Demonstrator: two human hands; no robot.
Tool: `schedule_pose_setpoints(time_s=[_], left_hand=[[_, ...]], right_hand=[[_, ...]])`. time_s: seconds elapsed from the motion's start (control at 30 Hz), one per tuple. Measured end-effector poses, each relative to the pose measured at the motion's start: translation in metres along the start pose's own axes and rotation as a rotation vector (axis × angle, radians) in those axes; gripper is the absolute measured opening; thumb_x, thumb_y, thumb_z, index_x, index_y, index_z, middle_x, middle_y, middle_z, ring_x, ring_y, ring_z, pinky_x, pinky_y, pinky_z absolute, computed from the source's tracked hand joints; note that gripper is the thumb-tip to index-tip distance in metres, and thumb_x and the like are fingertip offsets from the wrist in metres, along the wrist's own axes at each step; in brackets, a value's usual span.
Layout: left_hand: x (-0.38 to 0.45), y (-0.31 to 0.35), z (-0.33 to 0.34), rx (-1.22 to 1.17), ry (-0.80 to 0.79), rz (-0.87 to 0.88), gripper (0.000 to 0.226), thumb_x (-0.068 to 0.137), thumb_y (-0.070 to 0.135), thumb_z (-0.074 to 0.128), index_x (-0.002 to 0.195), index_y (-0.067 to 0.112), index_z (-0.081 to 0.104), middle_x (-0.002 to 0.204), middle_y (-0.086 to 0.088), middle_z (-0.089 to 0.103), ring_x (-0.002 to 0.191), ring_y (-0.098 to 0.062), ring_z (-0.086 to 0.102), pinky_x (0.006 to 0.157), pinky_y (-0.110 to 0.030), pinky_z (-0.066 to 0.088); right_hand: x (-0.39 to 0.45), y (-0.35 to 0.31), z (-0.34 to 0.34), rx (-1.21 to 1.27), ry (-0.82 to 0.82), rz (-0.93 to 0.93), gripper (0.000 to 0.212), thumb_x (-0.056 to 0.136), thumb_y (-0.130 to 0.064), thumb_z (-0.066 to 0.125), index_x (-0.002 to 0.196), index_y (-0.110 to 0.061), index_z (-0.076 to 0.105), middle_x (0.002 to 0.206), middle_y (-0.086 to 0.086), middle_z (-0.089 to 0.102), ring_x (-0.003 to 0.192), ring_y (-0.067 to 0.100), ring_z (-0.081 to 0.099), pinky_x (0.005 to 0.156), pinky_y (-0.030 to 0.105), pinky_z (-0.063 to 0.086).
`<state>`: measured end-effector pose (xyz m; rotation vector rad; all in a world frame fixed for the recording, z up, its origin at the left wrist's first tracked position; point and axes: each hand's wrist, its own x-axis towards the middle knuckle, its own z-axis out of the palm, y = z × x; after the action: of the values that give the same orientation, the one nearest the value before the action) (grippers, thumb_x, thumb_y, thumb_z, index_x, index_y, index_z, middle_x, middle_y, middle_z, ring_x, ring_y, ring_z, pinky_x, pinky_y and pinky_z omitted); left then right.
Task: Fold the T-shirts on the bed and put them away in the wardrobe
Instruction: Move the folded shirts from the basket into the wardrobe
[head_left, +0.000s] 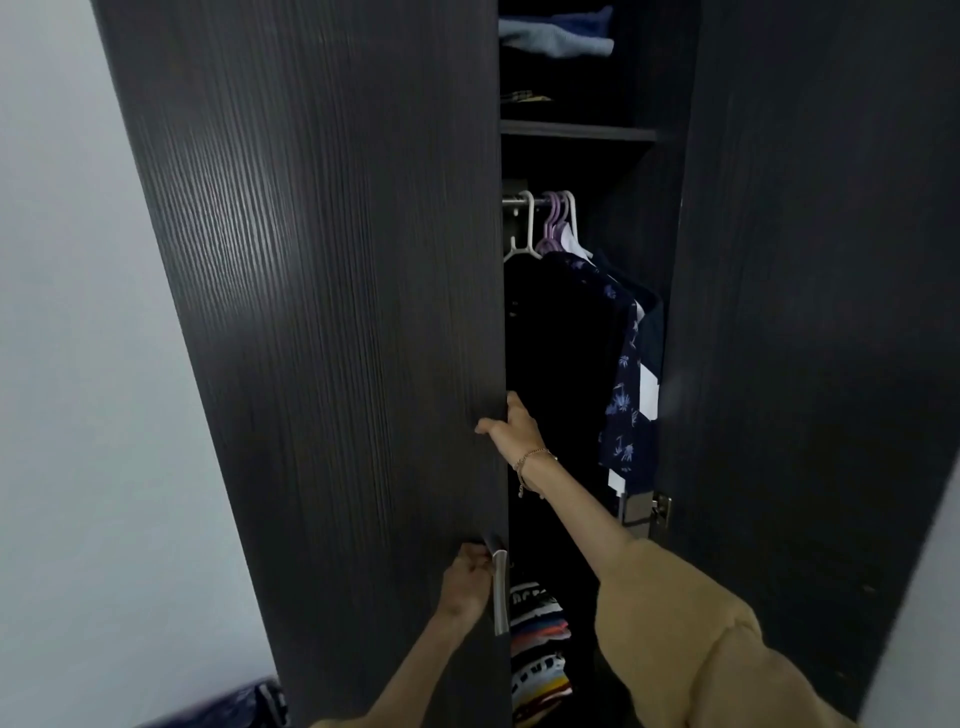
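A dark wood-grain wardrobe (805, 260) stands with its two doors apart, the left door (322, 312) filling most of the view and the right door (831, 322) swung back beside the opening. Right of the left door, one shelf (576, 130) carries folded blue textiles (558, 34); under it, one rail (519, 200) holds about four hangers (556, 223), though darkness makes the count uncertain, with hanging garments including a navy floral shirt (621, 395). Low in the opening, just right of the left door's edge, one stack of folded T-shirts (537, 644) shows striped and coloured layers. The right hand (506, 426), arm stretched forward from a yellow sleeve (691, 639) with a bracelet (530, 460) at the wrist, clasps the left door's free edge, thumb on its face and fingers curled behind. Below it, the left hand (467, 577) is wrapped around that door's one metal handle (500, 592).
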<state>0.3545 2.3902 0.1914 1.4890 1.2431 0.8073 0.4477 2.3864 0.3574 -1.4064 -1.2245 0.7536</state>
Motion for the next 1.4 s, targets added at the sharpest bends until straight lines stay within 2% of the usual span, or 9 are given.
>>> schedule_pose_setpoints(time_s=[0.27, 0.43, 0.73, 0.87, 0.97, 1.07, 1.17, 1.27, 1.4], left_hand=[[-0.040, -0.005, 0.004, -0.012, -0.040, 0.028, 0.019, 0.099, 0.022, 0.045, 0.082, 0.017, 0.050, 0.082, -0.001, 0.056, 0.079, -0.016, 0.052, 0.078, -0.029, 0.042], [-0.092, -0.009, 0.005, 0.100, 0.001, 0.056, 0.019, 0.099, 0.032, 0.045, 0.092, 0.016, 0.051, 0.088, 0.003, 0.056, 0.082, -0.014, 0.052, 0.075, -0.027, 0.039], [-0.176, -0.029, -0.020, 0.038, 0.066, 0.034, 0.020, 0.098, 0.020, 0.049, 0.078, 0.018, 0.053, 0.082, 0.002, 0.061, 0.091, -0.024, 0.060, 0.083, -0.032, 0.044], [-0.197, -0.046, -0.042, -0.016, 0.108, -0.012, 0.019, 0.094, 0.013, 0.052, 0.076, 0.016, 0.055, 0.081, -0.002, 0.062, 0.097, -0.034, 0.062, 0.088, -0.041, 0.044], [-0.216, -0.060, -0.062, -0.036, 0.149, -0.006, 0.021, 0.093, 0.013, 0.054, 0.073, 0.017, 0.055, 0.076, -0.001, 0.061, 0.091, -0.032, 0.061, 0.083, -0.038, 0.042], [-0.214, -0.092, -0.090, -0.061, 0.149, 0.000, 0.014, 0.075, 0.029, 0.060, 0.070, 0.017, 0.055, 0.072, -0.001, 0.059, 0.085, -0.025, 0.056, 0.084, -0.044, 0.043], [-0.236, -0.094, -0.120, -0.007, 0.135, 0.008, 0.021, 0.087, 0.014, 0.062, 0.069, 0.016, 0.052, 0.070, -0.002, 0.056, 0.084, -0.022, 0.051, 0.072, -0.034, 0.035], [-0.270, -0.078, -0.145, 0.019, 0.149, -0.001, 0.027, 0.094, 0.000, 0.050, 0.070, 0.013, 0.050, 0.070, -0.004, 0.055, 0.079, -0.022, 0.051, 0.066, -0.030, 0.034], [-0.281, -0.086, -0.177, 0.099, 0.094, -0.033, 0.026, 0.098, 0.008, 0.044, 0.075, 0.019, 0.049, 0.083, -0.008, 0.059, 0.099, -0.032, 0.060, 0.070, -0.032, 0.036]], right_hand=[[-0.051, 0.004, -0.021, -0.005, -0.014, -0.142, 0.040, 0.098, -0.018, 0.046, 0.137, -0.010, 0.040, 0.134, 0.006, 0.051, 0.120, 0.014, 0.048, 0.094, 0.016, 0.037], [-0.098, 0.004, -0.028, -0.064, 0.041, -0.228, 0.035, 0.099, -0.015, 0.044, 0.133, -0.006, 0.047, 0.127, 0.008, 0.056, 0.115, 0.014, 0.052, 0.086, 0.008, 0.037], [-0.188, -0.017, -0.018, -0.286, 0.069, -0.284, 0.032, 0.095, -0.015, 0.054, 0.123, 0.000, 0.054, 0.112, 0.016, 0.062, 0.103, 0.027, 0.061, 0.090, 0.032, 0.050], [-0.223, -0.026, 0.000, -0.367, 0.085, -0.309, 0.040, 0.093, -0.021, 0.057, 0.129, -0.003, 0.051, 0.116, 0.017, 0.061, 0.106, 0.027, 0.061, 0.091, 0.034, 0.051], [-0.255, -0.034, 0.017, -0.472, 0.085, -0.386, 0.048, 0.094, -0.025, 0.054, 0.138, -0.009, 0.042, 0.118, 0.015, 0.060, 0.108, 0.025, 0.060, 0.089, 0.030, 0.051], [-0.282, -0.043, 0.039, -0.518, 0.085, -0.472, 0.065, 0.095, -0.027, 0.052, 0.149, -0.020, 0.018, 0.121, 0.015, 0.059, 0.111, 0.024, 0.058, 0.094, 0.030, 0.046], [-0.302, -0.051, 0.070, -0.596, 0.103, -0.537, 0.074, 0.096, -0.031, 0.050, 0.144, -0.027, -0.006, 0.109, 0.013, 0.062, 0.098, 0.024, 0.060, 0.088, 0.034, 0.051], [-0.320, -0.059, 0.104, -0.619, 0.134, -0.540, 0.077, 0.096, -0.030, 0.050, 0.142, -0.028, -0.012, 0.101, 0.012, 0.061, 0.087, 0.024, 0.061, 0.078, 0.035, 0.053], [-0.337, -0.074, 0.142, -0.659, 0.181, -0.488, 0.080, 0.096, -0.030, 0.051, 0.139, -0.030, -0.016, 0.097, 0.011, 0.061, 0.082, 0.022, 0.062, 0.075, 0.034, 0.054]])
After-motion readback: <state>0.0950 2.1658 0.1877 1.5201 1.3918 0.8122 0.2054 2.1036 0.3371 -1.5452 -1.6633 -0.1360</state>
